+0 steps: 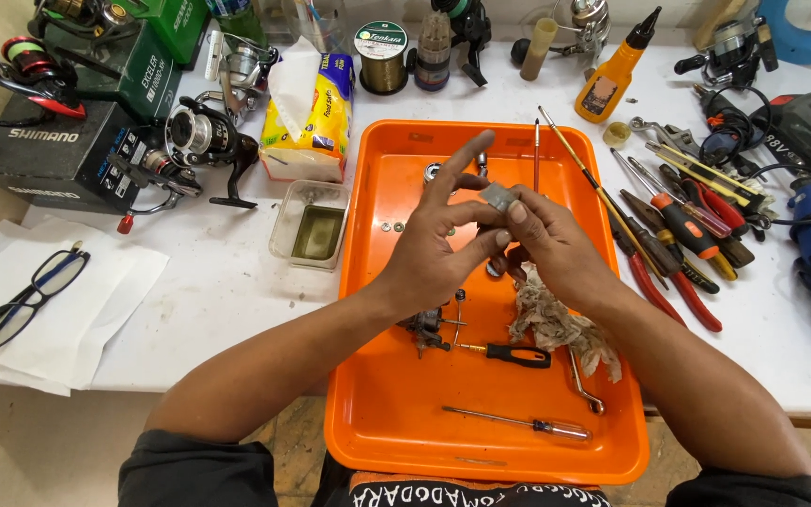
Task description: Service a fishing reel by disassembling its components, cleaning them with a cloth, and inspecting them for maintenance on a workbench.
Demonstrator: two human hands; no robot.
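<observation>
Head view: both hands raised over orange tray (377, 413), left hand (438, 249) and right hand (546, 239) fingertips pinching small grey part (497, 195).

The orange tray (377, 413) is smooth, glossy plastic, and on it lie a crumpled, rough, stained rag (556, 324), a screwdriver with a matt black plastic handle (516, 355) and another with a clear plastic handle (556, 429) on a bright metal shaft. The small grey block (497, 195) pinched between both hands looks like dull metal. The white desk (227, 282) is smooth and matt, and the sheets of paper (96, 310) under the glasses are matt white.
</observation>
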